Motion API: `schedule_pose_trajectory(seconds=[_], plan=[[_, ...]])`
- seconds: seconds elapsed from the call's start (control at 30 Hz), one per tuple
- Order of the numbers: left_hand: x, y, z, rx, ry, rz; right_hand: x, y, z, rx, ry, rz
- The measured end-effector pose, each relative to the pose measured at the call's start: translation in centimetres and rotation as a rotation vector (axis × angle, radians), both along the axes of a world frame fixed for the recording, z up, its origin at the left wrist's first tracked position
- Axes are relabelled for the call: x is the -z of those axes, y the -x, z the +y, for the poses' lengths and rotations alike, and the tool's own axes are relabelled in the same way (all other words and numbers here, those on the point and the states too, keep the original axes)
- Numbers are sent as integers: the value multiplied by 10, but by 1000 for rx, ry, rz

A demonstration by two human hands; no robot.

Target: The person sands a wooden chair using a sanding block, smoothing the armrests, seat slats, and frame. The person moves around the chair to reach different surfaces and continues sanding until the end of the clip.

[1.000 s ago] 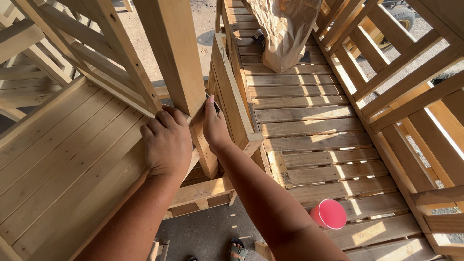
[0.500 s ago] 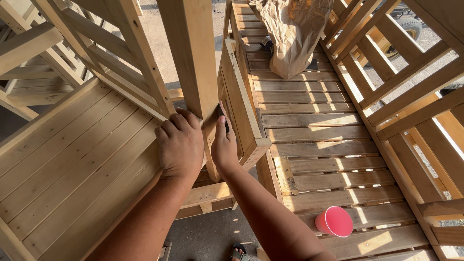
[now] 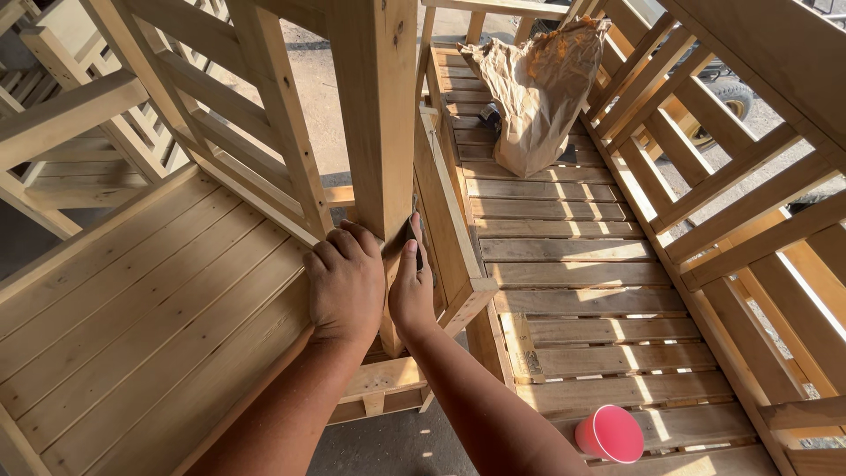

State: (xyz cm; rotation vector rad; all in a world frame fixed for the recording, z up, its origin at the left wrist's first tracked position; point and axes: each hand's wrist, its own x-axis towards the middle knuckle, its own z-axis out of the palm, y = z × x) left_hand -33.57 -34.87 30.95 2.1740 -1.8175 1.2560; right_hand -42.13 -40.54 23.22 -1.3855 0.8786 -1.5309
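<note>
Upright at centre, the wooden post (image 3: 377, 115) rises between two slatted decks. Both hands press against its lower end: the left hand (image 3: 345, 284) curled, the right hand (image 3: 411, 286) pinching a small dark piece (image 3: 414, 240). Farther right lie a brown paper bag (image 3: 538, 88) and a pink cup (image 3: 610, 434).

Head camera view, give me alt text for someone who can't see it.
Both hands press against an upright wooden post, the left hand wrapped on its face, the right hand holding something dark against its edge. Slatted wooden benches surround it, with a brown paper bag and a pink cup.
</note>
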Motion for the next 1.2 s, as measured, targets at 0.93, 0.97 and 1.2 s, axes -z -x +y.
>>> schedule_pose_trajectory(seconds=[0.93,0.97,1.2], plan=[[-1,0,0,-13,-51,-10,-21,-10,-26,-38,-402,-172],[-1,1,-1,-22,-47,-10,-14,-12,-15,-11,-255,-139],[-3,2,1,-12,-51,33,1,-22,12,-143,-335,-290]])
